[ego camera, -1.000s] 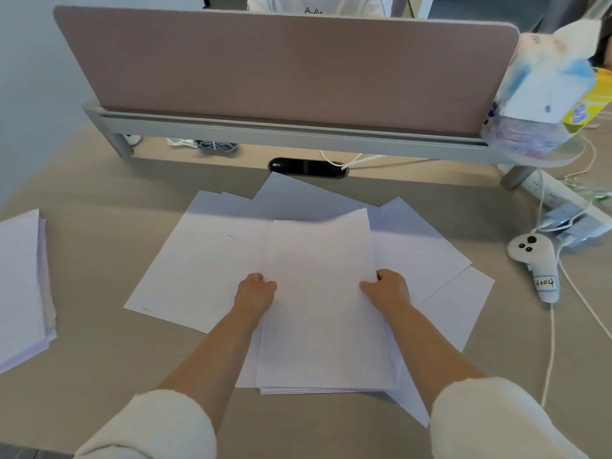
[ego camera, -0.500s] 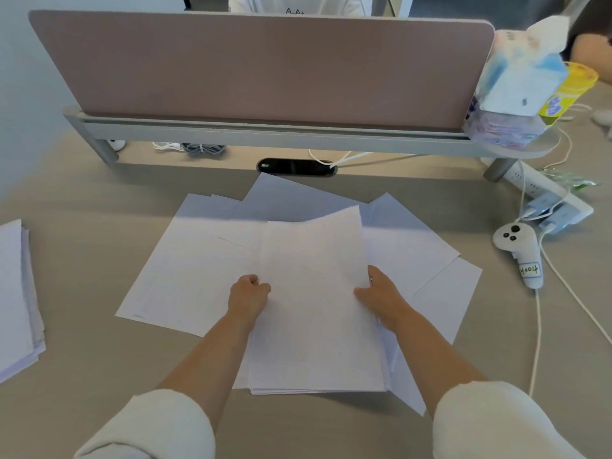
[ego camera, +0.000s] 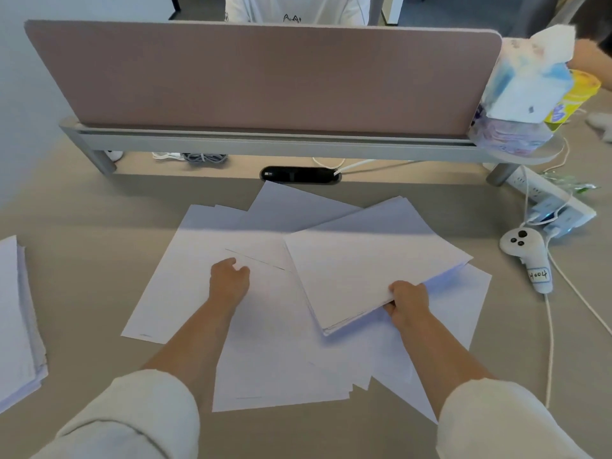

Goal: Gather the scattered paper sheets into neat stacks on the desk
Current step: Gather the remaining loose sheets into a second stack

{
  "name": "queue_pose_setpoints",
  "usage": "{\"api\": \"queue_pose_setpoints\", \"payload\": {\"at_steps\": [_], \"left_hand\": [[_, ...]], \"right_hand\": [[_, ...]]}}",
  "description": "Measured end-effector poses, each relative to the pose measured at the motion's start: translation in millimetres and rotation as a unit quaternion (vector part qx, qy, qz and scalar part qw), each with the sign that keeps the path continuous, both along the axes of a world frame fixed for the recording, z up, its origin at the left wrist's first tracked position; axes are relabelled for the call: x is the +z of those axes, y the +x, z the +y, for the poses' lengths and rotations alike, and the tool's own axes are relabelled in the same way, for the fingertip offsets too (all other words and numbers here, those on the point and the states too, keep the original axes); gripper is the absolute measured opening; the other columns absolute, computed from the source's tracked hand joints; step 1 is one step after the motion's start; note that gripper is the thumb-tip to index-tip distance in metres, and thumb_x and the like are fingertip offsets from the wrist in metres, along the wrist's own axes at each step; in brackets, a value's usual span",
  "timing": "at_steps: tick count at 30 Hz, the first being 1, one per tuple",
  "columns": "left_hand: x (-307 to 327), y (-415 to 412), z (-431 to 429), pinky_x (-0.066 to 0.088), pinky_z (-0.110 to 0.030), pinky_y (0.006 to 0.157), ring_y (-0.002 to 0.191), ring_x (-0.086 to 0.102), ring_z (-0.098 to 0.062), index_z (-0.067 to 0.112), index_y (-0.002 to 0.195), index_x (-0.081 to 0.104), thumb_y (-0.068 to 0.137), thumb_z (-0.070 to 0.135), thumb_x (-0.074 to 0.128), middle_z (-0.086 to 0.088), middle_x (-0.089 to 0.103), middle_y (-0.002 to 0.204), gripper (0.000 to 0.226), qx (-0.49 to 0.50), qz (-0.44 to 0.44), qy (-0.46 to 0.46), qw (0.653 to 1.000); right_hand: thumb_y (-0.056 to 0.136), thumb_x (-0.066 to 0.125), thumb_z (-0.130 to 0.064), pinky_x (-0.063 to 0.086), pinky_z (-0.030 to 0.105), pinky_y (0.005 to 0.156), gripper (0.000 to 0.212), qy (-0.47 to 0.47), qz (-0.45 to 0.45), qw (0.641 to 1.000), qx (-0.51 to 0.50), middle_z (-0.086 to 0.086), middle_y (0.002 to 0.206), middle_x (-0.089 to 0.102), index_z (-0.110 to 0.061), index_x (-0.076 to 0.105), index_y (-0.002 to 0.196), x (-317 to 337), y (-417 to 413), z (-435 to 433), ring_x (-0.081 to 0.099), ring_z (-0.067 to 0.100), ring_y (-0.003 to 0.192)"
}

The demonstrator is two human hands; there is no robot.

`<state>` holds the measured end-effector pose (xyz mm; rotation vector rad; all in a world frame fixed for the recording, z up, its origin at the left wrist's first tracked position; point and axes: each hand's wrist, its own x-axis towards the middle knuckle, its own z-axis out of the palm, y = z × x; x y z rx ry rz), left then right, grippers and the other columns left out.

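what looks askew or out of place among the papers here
The loose sheets in the middle of the desk lie fanned at clashing angles, corners poking out. The right hand grips a bundle, raised and tilted over them. The stack at left looks tidier.

The desk (ego camera: 82,260) is being occupied by scattered paper sheets (ego camera: 195,270), a paper stack (ego camera: 13,309) at left, a controller (ego camera: 526,256) and a power strip (ego camera: 546,195).

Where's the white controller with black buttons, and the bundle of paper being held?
white controller with black buttons (ego camera: 526,250): head view, round top.
held white paper bundle (ego camera: 367,270): head view, top sheet's middle.
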<state>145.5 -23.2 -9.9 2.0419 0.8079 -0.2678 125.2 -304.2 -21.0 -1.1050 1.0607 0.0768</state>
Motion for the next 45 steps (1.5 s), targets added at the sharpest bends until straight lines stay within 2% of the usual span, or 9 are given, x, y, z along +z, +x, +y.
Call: {"api": "queue_pose_setpoints", "payload": {"at_steps": [5, 12, 15, 18, 23, 27, 29, 35, 45], "left_hand": [[4.3, 36.8, 21.6, 0.036, -0.043, 0.108, 0.13, 0.042, -0.037, 0.005, 0.14, 0.039, 0.091, 0.016, 0.052, -0.016, 0.037, 0.147, 0.052, -0.07, 0.009, 0.05, 0.996], [-3.0, 68.0, 32.3, 0.038, -0.037, 0.101, 0.127, 0.044, -0.036, 0.002, 0.139, 0.037, 0.09, 0.024, 0.054, -0.018, 0.038, 0.143, 0.056, -0.137, 0.061, 0.082, 0.985], [-4.4, 72.7, 36.1, 0.043, -0.034, 0.084, 0.111, 0.054, -0.035, -0.002, 0.103, 0.056, 0.087, 0.022, 0.06, -0.012, 0.059, 0.105, 0.029, -0.182, 0.065, 0.105, 0.976], [-8.3, 74.8, 39.1, 0.033, -0.027, 0.062, 0.072, 0.048, -0.025, 0.008, 0.065, 0.037, 0.086, 0.023, 0.062, -0.001, 0.038, 0.064, 0.036, -0.218, 0.074, 0.115, 0.966], [-4.0, 79.8, 40.3, 0.035, -0.027, 0.076, 0.112, 0.054, -0.033, 0.005, 0.103, 0.062, 0.091, 0.011, 0.045, -0.014, 0.059, 0.115, 0.021, -0.242, 0.119, 0.14, 0.953], [11.3, 80.3, 43.3, 0.043, -0.03, 0.082, 0.116, 0.054, -0.03, -0.002, 0.12, 0.055, 0.094, 0.001, 0.041, -0.017, 0.057, 0.124, 0.03, -0.233, 0.091, 0.128, 0.96], [7.7, 84.6, 48.9, 0.046, -0.03, 0.087, 0.11, 0.057, -0.03, -0.004, 0.118, 0.055, 0.095, 0.004, 0.042, -0.018, 0.059, 0.119, 0.028, -0.182, 0.095, 0.077, 0.976], [-5.4, 89.3, 57.4, 0.036, -0.029, 0.064, 0.073, 0.05, -0.03, 0.005, 0.073, 0.049, 0.094, 0.018, 0.036, -0.011, 0.05, 0.07, 0.028, -0.061, 0.086, -0.102, 0.989], [-6.3, 96.2, 48.3, 0.04, -0.029, 0.069, 0.064, 0.047, -0.022, 0.005, 0.095, 0.05, 0.09, 0.028, 0.055, -0.009, 0.051, 0.074, 0.024, -0.125, 0.124, -0.084, 0.981]], "right_hand": [[0.084, 0.03, 0.02, 0.053, 0.037, 0.074, 0.055, 0.018, -0.046, 0.997, -0.065, 0.018, 0.118, 0.053, -0.003, 0.039, 0.133, 0.0, 1.9, 12.1, 0.054, 0.023, 0.075], [0.087, 0.039, 0.014, 0.053, 0.025, 0.04, 0.026, 0.126, -0.066, 0.977, -0.158, 0.013, 0.086, 0.054, -0.006, 0.045, 0.102, 3.6, 16.0, 45.3, 0.054, 0.021, 0.067], [0.089, 0.039, 0.015, 0.057, 0.029, 0.049, 0.02, 0.145, -0.066, 0.976, -0.15, 0.013, 0.08, 0.052, -0.003, 0.047, 0.096, 7.7, 19.2, 67.4, 0.053, 0.022, 0.067], [0.092, 0.037, 0.015, 0.057, 0.028, 0.061, 0.025, 0.168, -0.067, 0.971, -0.157, 0.011, 0.076, 0.047, -0.004, 0.043, 0.077, 11.3, 24.5, 87.5, 0.048, 0.019, 0.065], [0.09, 0.039, 0.018, 0.055, 0.031, 0.047, 0.023, 0.194, -0.083, 0.964, -0.16, 0.013, 0.078, 0.05, -0.001, 0.047, 0.08, 14.0, 39.0, 120.3, 0.051, 0.022, 0.066], [0.093, 0.038, 0.013, 0.05, 0.044, 0.093, 0.027, 0.193, -0.048, 0.972, -0.123, 0.02, 0.105, 0.059, 0.005, 0.05, 0.117, 2.2, 49.1, 146.5, 0.06, 0.034, 0.104], [0.095, 0.036, 0.01, 0.045, 0.044, 0.095, 0.04, 0.177, -0.008, 0.979, -0.102, 0.02, 0.119, 0.055, 0.003, 0.04, 0.134, -5.2, 49.1, 155.7, 0.055, 0.034, 0.118], [0.094, 0.04, 0.01, 0.047, 0.038, 0.085, 0.034, 0.156, -0.017, 0.982, -0.108, 0.016, 0.102, 0.058, 0.0, 0.044, 0.125, -10.6, 47.3, 158.1, 0.057, 0.023, 0.075], [0.097, 0.045, -0.006, 0.052, 0.021, 0.04, 0.017, 0.11, 0.061, 0.991, 0.039, 0.01, 0.063, 0.066, -0.006, 0.051, 0.082, -8.1, 43.1, 145.3, 0.063, 0.014, 0.038]]}}
